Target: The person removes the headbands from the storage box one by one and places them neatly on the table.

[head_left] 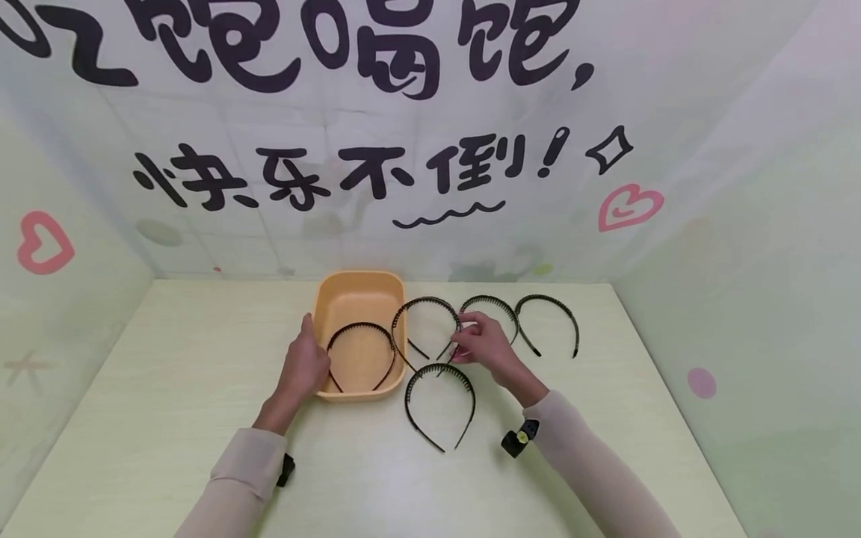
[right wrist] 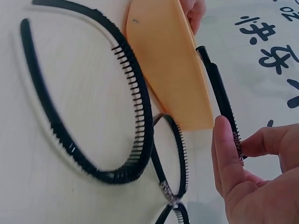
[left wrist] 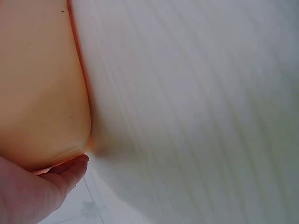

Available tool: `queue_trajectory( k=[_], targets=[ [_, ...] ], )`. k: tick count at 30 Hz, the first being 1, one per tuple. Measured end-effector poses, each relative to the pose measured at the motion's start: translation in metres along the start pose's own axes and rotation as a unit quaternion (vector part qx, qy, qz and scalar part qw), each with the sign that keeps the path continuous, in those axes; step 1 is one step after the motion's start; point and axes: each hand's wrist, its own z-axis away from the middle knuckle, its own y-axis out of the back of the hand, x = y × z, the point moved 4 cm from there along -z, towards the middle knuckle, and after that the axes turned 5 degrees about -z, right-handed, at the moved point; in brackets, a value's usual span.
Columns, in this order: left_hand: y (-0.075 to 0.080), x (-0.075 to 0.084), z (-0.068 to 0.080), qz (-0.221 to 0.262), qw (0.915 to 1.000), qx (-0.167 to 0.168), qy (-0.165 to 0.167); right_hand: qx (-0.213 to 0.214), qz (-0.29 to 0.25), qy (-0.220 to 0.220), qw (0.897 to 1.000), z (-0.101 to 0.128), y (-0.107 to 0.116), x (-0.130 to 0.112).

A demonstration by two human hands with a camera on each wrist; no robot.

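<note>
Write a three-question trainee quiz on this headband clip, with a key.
1. True or false: one headband already lies in the orange tub.
2. What does the right hand pinch? A) a headband B) the tub's rim C) nothing
3. How many headbands show in the head view?

Key: 1 true. 2 A: it pinches the headband beside the tub, while the left hand touches the tub's side. 3 five.

Smooth plastic tub (head_left: 359,299), toothed plastic headbands (head_left: 440,403)
</note>
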Motion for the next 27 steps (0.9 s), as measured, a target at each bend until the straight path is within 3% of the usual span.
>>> queue_trajectory(
  k=[27],
  targets=[
    [0.001, -0.001, -0.001, 0.009, 0.9998, -0.014, 0.011, 0.027, 0.035, -0.027, 0.999, 0.038, 0.075, 0.036]
  ],
)
